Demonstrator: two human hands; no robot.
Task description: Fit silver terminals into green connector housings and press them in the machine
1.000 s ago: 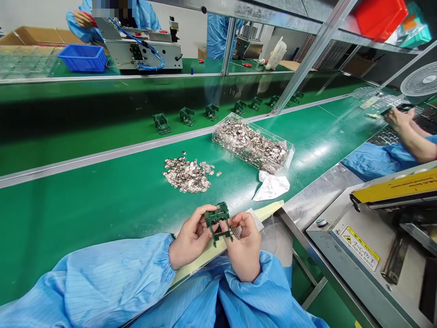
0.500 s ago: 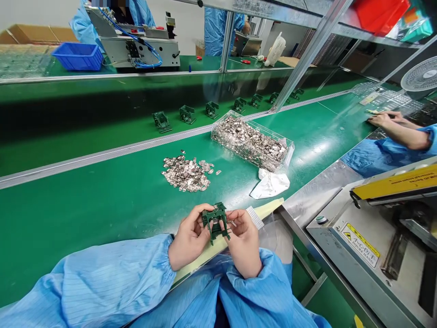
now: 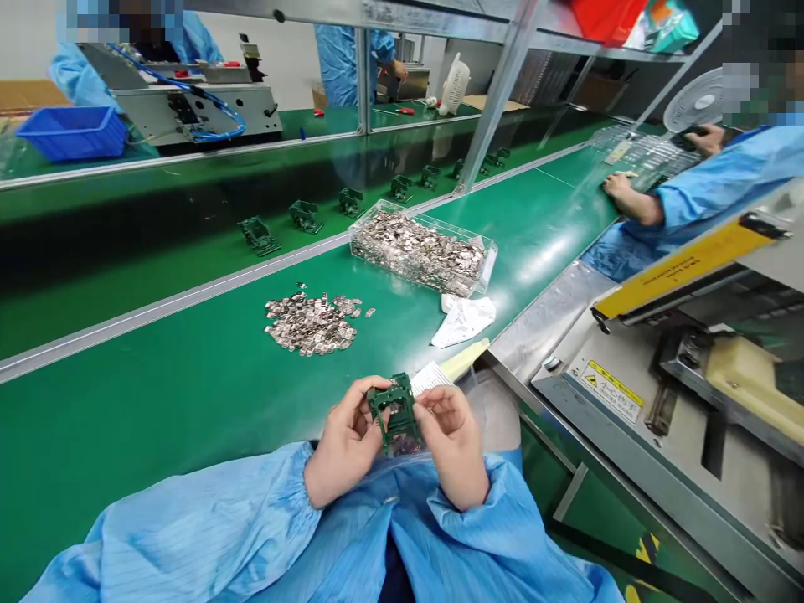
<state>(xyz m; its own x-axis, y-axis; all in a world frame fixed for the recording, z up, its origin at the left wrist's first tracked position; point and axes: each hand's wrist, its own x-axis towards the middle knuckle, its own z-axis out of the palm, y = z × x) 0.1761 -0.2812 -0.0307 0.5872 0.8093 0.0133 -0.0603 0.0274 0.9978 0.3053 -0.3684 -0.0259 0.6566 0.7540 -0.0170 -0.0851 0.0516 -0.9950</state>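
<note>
My left hand [image 3: 344, 440] is closed around the left side of a green plastic frame [image 3: 395, 410], its thumb on the near face. At the frame's right edge my right hand [image 3: 453, 431] pinches with thumb and index finger; whether a small metal piece is also between those fingertips cannot be made out. Beyond my hands lies a loose pile of small metal plates [image 3: 311, 324] on the green bench. A clear plastic box [image 3: 487, 264] full of similar plates stands behind it, to the right.
Several like green frames [image 3: 305, 216] stand in a row on the belt. A crumpled white bag [image 3: 463, 320] and a lined sheet [image 3: 432, 377] lie right of my hands. A grey machine [image 3: 619, 360] stands at the right; a co-worker's hand [image 3: 631, 199] rests farther off.
The view has swung to the right, so the bench things appear farther left. My right fingers have closed up against the frame's edge, and the frame has tilted slightly.
</note>
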